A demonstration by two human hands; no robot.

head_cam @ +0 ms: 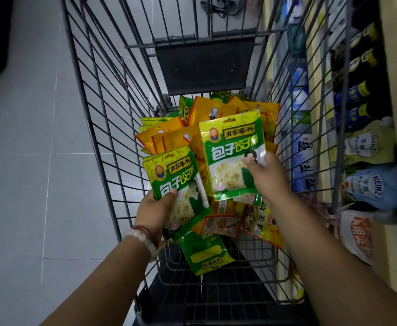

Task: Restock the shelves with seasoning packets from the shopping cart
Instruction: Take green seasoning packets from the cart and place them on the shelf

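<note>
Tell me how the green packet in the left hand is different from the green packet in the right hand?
The green packet in the left hand tilts sideways; the green packet in the right hand stands nearly upright. The left hand seems to hold a small stack, with matching edges peeking out behind, while the right hand holds what looks like one packet, higher up. Both show the same green and yellow design, face up, above the cart.

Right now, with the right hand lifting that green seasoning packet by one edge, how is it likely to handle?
The green seasoning packet stays nearly flat though the right hand pinches only its side, so it is probably light and fairly stiff. Its film shows glare, so it may be slippery. The left hand grips a stack of green packets fanned at the top, so they likely slide apart.
</note>
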